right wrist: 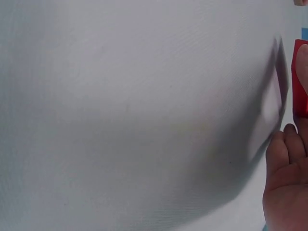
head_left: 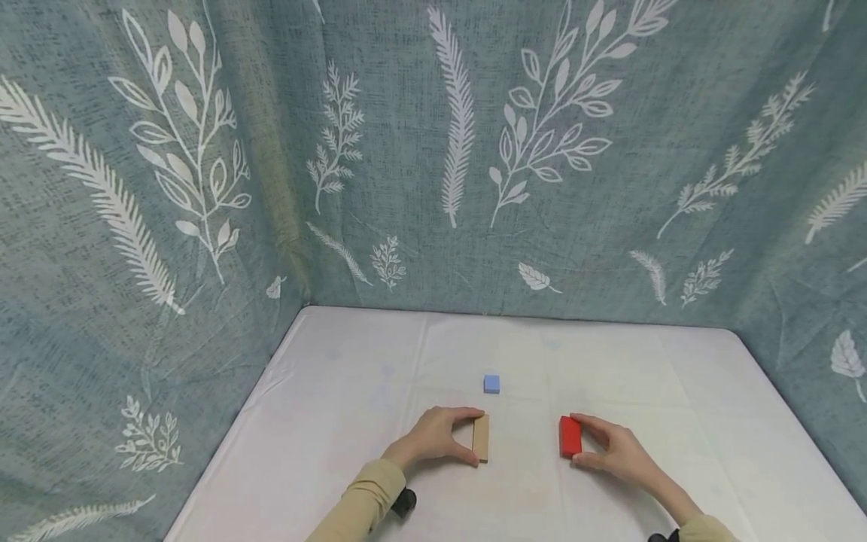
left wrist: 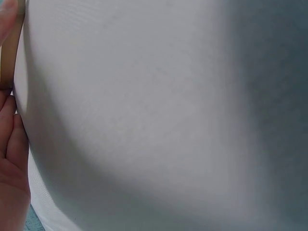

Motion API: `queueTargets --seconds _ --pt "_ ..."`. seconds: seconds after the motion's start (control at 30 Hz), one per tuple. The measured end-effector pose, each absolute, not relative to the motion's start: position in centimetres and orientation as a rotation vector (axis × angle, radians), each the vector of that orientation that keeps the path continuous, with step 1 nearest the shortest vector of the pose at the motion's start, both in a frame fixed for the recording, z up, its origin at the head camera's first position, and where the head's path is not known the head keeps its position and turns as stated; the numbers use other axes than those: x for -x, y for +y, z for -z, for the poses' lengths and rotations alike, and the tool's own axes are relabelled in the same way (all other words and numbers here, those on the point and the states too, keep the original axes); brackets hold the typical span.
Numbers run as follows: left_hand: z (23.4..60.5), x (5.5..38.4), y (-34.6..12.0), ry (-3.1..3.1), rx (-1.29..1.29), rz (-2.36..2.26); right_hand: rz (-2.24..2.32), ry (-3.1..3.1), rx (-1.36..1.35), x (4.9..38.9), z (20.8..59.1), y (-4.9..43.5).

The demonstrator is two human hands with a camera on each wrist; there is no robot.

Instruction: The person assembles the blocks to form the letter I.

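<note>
In the head view my left hand [head_left: 439,436] pinches a tan wooden block [head_left: 481,439] by its two ends, thumb at the near end and fingers at the far one. To the right, my right hand [head_left: 616,452] grips a red block [head_left: 570,437] the same way. The two blocks stand apart, their long sides roughly parallel. Beyond the tan block lies a small blue block [head_left: 491,385], touched by neither hand. At the left wrist view's edge, part of the tan block [left wrist: 10,53] shows between the fingers; the red block [right wrist: 300,91] shows at the right wrist view's edge.
A white cloth covers the table [head_left: 379,369]. Behind it and along both sides hangs a teal curtain [head_left: 406,150] with white leaf prints. A dark wrist device [head_left: 404,503] sits at the left sleeve.
</note>
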State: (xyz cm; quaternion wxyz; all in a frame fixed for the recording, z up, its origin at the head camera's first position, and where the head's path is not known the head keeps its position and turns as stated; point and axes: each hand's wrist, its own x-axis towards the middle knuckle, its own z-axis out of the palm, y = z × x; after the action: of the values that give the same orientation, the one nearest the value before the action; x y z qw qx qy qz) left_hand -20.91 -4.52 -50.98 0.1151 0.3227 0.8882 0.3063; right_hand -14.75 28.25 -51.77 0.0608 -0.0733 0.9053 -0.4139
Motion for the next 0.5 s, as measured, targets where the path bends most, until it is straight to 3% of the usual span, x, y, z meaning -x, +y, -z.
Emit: queueTargets --seconds 0.5 --pt "51.26 20.88 -4.44 2.611 -0.929 -0.888 1.293 2.683 0.301 14.40 51.01 27.30"
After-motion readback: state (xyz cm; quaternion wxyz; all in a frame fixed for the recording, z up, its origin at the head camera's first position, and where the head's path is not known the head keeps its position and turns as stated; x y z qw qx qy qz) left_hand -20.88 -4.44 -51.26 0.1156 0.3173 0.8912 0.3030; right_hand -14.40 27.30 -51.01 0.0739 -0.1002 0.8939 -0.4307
